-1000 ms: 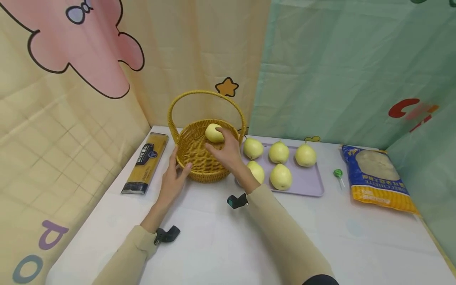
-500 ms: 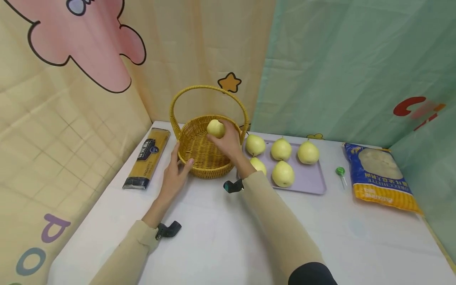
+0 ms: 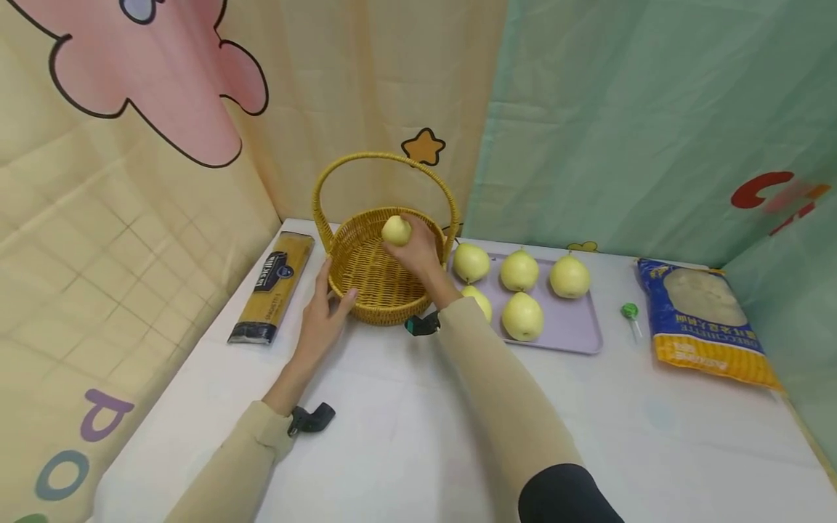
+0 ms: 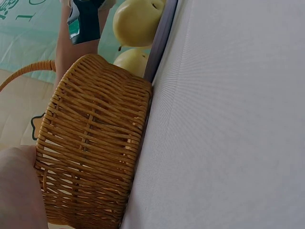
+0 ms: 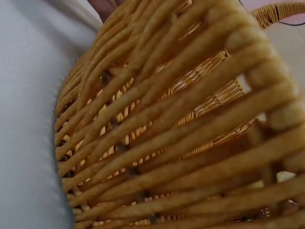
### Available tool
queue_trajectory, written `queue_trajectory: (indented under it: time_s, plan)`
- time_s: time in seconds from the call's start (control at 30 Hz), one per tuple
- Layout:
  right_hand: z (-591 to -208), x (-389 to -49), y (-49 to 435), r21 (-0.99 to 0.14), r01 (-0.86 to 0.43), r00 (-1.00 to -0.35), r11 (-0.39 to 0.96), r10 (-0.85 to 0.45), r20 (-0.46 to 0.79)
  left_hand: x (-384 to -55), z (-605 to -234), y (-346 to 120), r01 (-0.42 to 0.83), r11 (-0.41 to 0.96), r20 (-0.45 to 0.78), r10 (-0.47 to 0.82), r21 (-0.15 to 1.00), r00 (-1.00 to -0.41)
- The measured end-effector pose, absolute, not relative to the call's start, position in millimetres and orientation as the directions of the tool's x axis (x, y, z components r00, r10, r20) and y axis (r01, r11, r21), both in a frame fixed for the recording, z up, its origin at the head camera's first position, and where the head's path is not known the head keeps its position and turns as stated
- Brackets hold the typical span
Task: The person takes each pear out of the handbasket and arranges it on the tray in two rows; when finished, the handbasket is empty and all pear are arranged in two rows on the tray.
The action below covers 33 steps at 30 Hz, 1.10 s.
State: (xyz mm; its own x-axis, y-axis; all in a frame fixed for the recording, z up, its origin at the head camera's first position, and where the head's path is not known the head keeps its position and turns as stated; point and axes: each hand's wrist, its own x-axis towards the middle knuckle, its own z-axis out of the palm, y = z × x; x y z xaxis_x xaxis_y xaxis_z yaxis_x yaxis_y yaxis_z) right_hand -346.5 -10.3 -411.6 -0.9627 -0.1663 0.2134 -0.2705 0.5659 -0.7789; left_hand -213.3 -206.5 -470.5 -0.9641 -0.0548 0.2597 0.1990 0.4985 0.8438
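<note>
A round wicker basket point(image 3: 386, 309) with a tall arched handle point(image 3: 375, 155) stands at the back of the white table. Inside it, near the back right of the rim, my right hand point(image 3: 418, 250) holds a pale yellow pear point(image 3: 396, 230); part of the pear is hidden by the fingers. My left hand point(image 3: 322, 319) touches the basket's front left side, its fingers extended and the thumb apart, along the outside. In the left wrist view that hand point(image 4: 21, 186) lies right at the basket's rim. Basket weave point(image 5: 181, 129) fills most of the right wrist view, where the held pear is mostly hidden.
Right of the basket, a lilac tray point(image 3: 582, 341) bears several pears point(image 3: 522, 317), partly behind the right forearm. A spaghetti pack point(image 3: 271, 287) lies to the left. Farther right are a green lollipop point(image 3: 630, 311) and a blue and yellow pasta bag point(image 3: 709, 319). Curtains point(image 3: 608, 145) hang behind.
My right hand has shifted slightly within the basket, and the pear in it has turned, showing less of itself. The left hand stays at the basket's side. The head view has tilted a little.
</note>
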Motion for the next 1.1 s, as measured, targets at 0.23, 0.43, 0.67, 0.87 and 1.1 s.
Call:
queue_trajectory:
  time_s: [0.23,0.43,0.67,0.87,1.1]
  plan:
    - [-410.5,-349.7,-14.6,-0.766,-0.298,-0.954,0.57,-0.189,0.231,-211.6,-467.6,-207.6,0.199,0.504,0.273,-0.076,0.84,-0.959]
    - [-411.6,-351.4,-16.6,-0.748,-0.274,-0.961,0.605,-0.185,0.203,-213.5,-469.3,-207.8,0.208,0.502,0.28,-0.072,0.839,-0.957]
    - [-414.8,-355.2,-15.5,-0.73,-0.273,-0.962,0.627,-0.17,0.213,-216.2,-471.4,-205.7,0.208,0.502,0.275,-0.062,0.839,-0.959]
    - [-414.2,-358.9,-16.8,-0.694,-0.286,-0.958,0.661,-0.177,0.227,-216.9,-470.3,-205.0,0.215,0.494,0.276,-0.054,0.843,-0.96]
    - [-414.6,-362.7,-18.1,-0.713,-0.243,-0.97,0.658,-0.157,0.186,-215.7,-470.8,-204.3,0.209,0.494,0.273,-0.059,0.844,-0.96]
